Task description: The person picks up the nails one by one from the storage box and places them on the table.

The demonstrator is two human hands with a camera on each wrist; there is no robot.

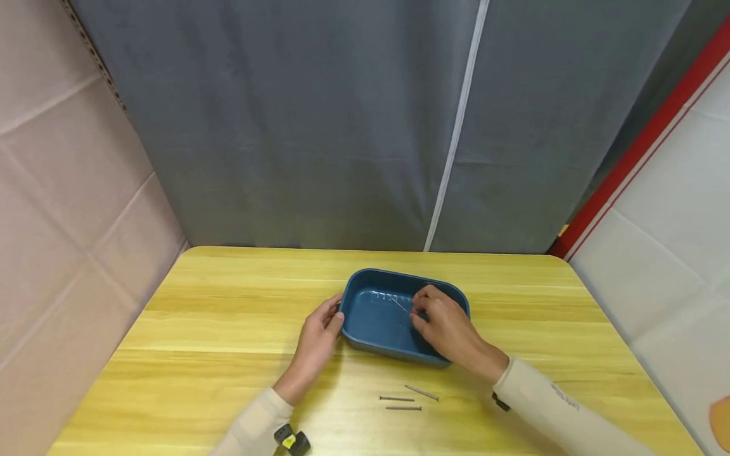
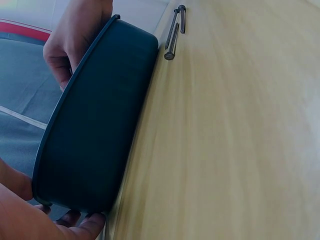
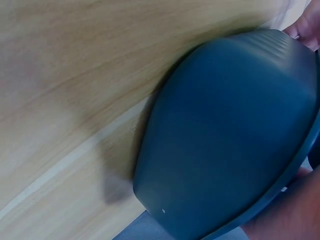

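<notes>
Nail — pinched by right hand, slanting up-left.

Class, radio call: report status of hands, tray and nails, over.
Left hand grips tray end. Right hand pinches nail over tray. Three nails loose on table, nothing blocking.

A yellow wooden table is backed by a grey curtain at the far side; cardboard panels are seen left, white panels right.
</notes>
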